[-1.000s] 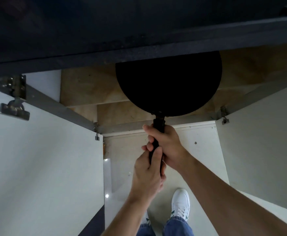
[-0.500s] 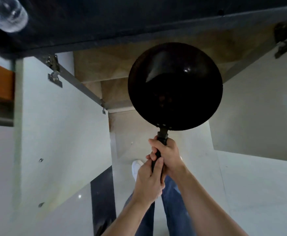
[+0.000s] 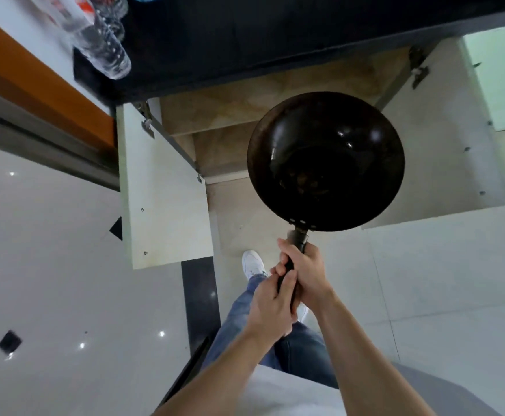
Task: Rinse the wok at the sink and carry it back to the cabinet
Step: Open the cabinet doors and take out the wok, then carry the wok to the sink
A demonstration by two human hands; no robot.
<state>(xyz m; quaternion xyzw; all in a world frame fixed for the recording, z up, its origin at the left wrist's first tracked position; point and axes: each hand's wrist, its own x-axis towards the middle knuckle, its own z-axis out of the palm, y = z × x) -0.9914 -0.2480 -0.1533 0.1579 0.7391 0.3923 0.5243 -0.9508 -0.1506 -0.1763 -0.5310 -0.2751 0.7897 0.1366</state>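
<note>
Black round metal wok [image 3: 326,160] hangs mid-air, bowl up, in front of the open white under-counter cabinet [image 3: 230,115], not on its shelf. Both hands wrap the black handle [image 3: 300,238]: right hand [image 3: 306,271] nearer the bowl, left hand [image 3: 270,307] behind. No sink in view, brownish marks inside. Likely rinse and return both pending.

Wok [image 3: 326,160] — left hand [image 3: 270,307], right hand [image 3: 306,273] on handle [image 3: 300,236]

Your wok [image 3: 326,160] sits centre-right in frame, before the open cabinet [image 3: 245,115], between its left door [image 3: 161,190] and right door [image 3: 443,145]. On its handle [image 3: 300,238], your right hand [image 3: 308,271] grips above your left hand [image 3: 270,307]. Bottles [image 3: 104,46] sit on the countertop [image 3: 245,31], upper left.
</note>
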